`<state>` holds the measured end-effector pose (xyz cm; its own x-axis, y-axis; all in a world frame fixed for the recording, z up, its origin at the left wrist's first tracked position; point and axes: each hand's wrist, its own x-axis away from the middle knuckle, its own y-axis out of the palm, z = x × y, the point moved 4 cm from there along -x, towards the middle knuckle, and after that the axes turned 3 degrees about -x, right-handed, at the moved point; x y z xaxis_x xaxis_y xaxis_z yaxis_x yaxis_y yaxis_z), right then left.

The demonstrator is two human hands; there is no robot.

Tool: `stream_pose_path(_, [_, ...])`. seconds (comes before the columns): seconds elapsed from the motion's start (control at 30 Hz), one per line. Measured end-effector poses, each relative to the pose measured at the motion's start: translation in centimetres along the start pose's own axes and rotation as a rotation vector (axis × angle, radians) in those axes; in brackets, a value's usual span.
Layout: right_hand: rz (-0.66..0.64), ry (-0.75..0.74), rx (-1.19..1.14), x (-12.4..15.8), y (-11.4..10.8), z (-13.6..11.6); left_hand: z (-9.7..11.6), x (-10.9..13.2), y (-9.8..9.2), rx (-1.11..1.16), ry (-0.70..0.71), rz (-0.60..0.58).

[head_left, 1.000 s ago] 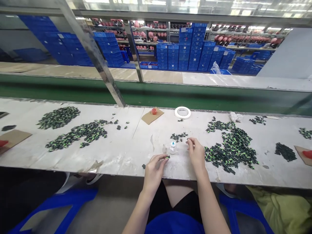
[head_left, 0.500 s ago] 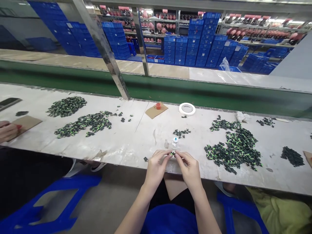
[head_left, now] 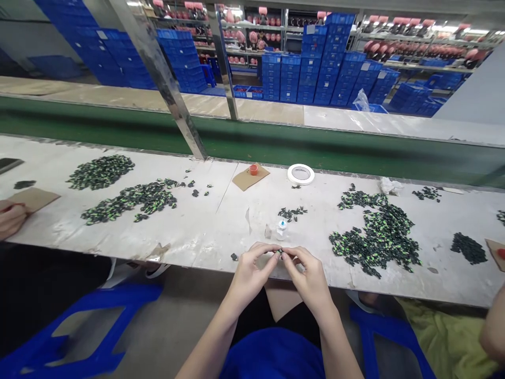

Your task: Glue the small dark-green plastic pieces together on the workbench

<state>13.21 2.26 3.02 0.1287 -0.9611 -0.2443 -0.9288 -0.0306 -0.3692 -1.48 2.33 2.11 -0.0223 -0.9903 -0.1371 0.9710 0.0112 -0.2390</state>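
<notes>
Over the table's front edge, my left hand (head_left: 255, 265) and my right hand (head_left: 303, 267) meet fingertip to fingertip. Both pinch one small black-and-green piece (head_left: 280, 251), mostly covered by the fingers. Just beyond them stands a small clear bottle with a white top and blue tip (head_left: 281, 230). Behind it lies a small cluster of dark pieces (head_left: 292, 213). A single dark piece (head_left: 234, 257) rests left of my left hand. To the right spreads a large heap of black-and-green pieces (head_left: 389, 237).
A roll of white tape (head_left: 300, 174) and a red pot (head_left: 253, 169) on cardboard (head_left: 244, 180) lie farther back. More heaps (head_left: 132, 200) cover the left side. A co-worker's hand (head_left: 11, 218) is at far left, another person's arm (head_left: 495, 323) at right. A metal post (head_left: 185, 123) rises behind.
The view has shifted slightly. My fingertips have closed further over the small piece, so less of it shows. Another person's arm has come into view at the right edge.
</notes>
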Motion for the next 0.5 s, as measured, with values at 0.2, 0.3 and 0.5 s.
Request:
stream_pose_path(0.2, [-0.017,-0.046,0.012,0.1,-0.6,-0.6,0.7,0.2,0.1,-0.032,0.039,-0.005])
stream_pose_path(0.3, [-0.029,-0.044,-0.019,0.2,-0.7,-0.5,0.9,0.2,0.1,-0.020,0.025,-0.011])
stream_pose_path(0.5, [-0.089,0.016,-0.108,0.5,-0.2,-0.4,1.7,0.5,0.1,0.012,-0.045,-0.007])
